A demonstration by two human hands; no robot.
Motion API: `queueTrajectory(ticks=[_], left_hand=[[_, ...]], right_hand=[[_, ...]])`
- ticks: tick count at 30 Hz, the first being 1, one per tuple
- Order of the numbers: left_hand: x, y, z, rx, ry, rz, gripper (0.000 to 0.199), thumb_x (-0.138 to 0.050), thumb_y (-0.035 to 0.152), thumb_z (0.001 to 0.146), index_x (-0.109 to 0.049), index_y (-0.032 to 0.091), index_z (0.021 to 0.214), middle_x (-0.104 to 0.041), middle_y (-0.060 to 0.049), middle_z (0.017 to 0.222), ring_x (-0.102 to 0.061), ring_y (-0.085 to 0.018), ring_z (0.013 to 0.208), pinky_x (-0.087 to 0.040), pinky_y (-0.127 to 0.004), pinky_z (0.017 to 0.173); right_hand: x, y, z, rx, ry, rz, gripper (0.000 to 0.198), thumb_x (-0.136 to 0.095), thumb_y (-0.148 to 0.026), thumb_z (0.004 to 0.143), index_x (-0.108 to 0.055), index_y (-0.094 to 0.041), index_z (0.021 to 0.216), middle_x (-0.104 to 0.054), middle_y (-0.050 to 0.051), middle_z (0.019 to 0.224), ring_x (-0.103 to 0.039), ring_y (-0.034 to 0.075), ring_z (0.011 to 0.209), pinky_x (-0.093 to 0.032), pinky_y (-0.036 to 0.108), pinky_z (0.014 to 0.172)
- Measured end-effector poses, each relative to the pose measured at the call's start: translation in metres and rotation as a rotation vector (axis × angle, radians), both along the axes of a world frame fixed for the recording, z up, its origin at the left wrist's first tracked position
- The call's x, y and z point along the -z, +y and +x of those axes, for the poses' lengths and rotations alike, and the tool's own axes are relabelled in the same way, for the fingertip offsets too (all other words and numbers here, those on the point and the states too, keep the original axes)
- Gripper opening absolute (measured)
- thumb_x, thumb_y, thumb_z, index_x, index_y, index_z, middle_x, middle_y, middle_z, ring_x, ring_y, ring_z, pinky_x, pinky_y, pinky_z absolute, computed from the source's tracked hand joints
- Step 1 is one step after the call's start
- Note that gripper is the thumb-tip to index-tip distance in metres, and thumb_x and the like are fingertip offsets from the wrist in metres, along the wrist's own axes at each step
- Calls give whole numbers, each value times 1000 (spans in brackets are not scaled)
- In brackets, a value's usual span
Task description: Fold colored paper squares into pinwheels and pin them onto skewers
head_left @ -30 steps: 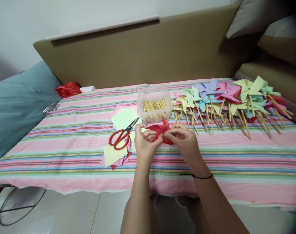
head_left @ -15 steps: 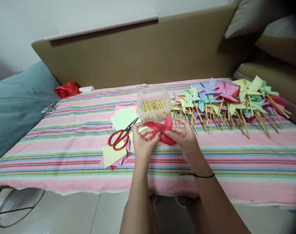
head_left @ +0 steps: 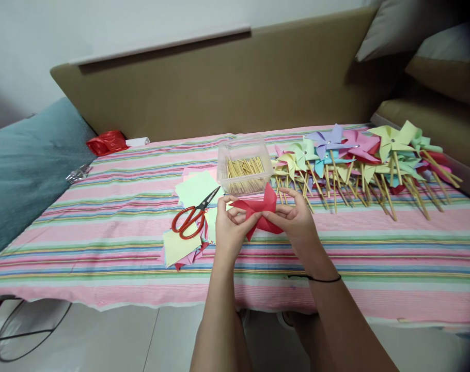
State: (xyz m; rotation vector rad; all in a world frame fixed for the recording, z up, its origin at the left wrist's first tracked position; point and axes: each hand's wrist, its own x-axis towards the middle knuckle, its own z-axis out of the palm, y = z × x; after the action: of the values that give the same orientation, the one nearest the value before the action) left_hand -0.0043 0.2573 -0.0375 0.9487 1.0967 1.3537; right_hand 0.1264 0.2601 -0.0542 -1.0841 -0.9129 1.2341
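Note:
A red paper pinwheel is held between both hands above the striped cloth. My left hand grips it from the left, thumb pressed at its middle. From the right, my right hand pinches it, the two thumb tips meeting over the centre and covering it. No stick shows on this pinwheel. Left of my hands lie red-handled scissors, on top of sheets of coloured paper. Just beyond my hands stands a clear plastic box holding many short wooden sticks.
At the right lies a pile of finished pinwheels on sticks, in several colours. More paper squares lie near the scissors. A red plastic bag and a small white box are at the far left, by a teal cushion.
Both thumbs have closed together over the pinwheel's centre, hiding the small fastener that showed there before. My left hand has shifted slightly right, and a red point now shows below the thumbs.

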Motion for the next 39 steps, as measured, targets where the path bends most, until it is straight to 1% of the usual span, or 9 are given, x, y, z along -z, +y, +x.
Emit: queueTrajectory(ticks=[3,5,8,12,18,23,28,36,39], left_hand=[[3,2,-1,-151,-5,-32,59,-82,25,55,-39,23,96,-60,8,58,-59,-10,47,-46,-19,50],[5,4,-3,-261,-36,-59,61,-82,24,54,-40,22,99,-60,8,58,-60,-11,50,-46,-20,53],[9,7,-6,-357,-72,-59,64,-83,23,53,-40,21,101,-59,8,60,-62,-12,55,-48,-22,56],[10,7,-6,-340,-76,-17,63,-83,21,54,-39,22,99,-58,10,59,-60,-10,53,-47,-20,57],[5,3,-3,-260,-34,7,58,-81,21,57,-37,24,95,-57,10,57,-57,-9,48,-42,-18,50],[2,2,-2,-247,-50,7,58,-81,19,56,-37,23,94,-58,10,57,-58,-9,49,-44,-19,55],[3,1,-4,-273,-73,-34,59,-81,20,56,-36,23,96,-58,9,56,-60,-11,50,-44,-20,55],[4,0,-5,-292,-186,-110,63,-84,23,50,-41,19,96,-61,6,59,-60,-12,50,-46,-23,54],[8,4,-9,-373,-218,-109,66,-84,20,49,-41,19,98,-58,8,58,-59,-11,51,-46,-22,55]], right_hand=[[1,1,3,119,-28,56,55,-77,-34,65,-46,-22,109,-70,3,87,-67,19,84,-52,35,77],[0,0,6,166,-87,112,38,-72,-34,71,-52,-22,101,-67,2,86,-64,16,82,-51,30,73],[-1,-4,9,-25,-195,121,23,-67,-36,77,-60,-21,92,-59,-3,64,-56,11,59,-45,24,55],[-1,-8,3,-330,-180,5,28,-67,-39,77,-60,-19,95,-58,-5,51,-46,9,43,-38,22,44],[0,-7,-6,-463,-45,-100,26,-65,-43,78,-56,-20,87,-63,-5,50,-47,8,34,-32,20,38],[1,-7,-5,-459,0,-90,24,-62,-43,82,-56,-20,86,-70,-1,60,-58,9,41,-31,18,40],[4,-6,-7,-372,-19,6,23,-69,-38,77,-61,-19,88,-74,3,74,-69,14,56,-42,21,48],[9,-3,-17,-201,-64,47,25,-73,-38,73,-67,-17,84,-73,5,67,-64,15,47,-39,22,41],[6,-5,-19,-189,-86,34,28,-73,-39,74,-67,-18,91,-69,1,59,-59,12,43,-38,21,40]])
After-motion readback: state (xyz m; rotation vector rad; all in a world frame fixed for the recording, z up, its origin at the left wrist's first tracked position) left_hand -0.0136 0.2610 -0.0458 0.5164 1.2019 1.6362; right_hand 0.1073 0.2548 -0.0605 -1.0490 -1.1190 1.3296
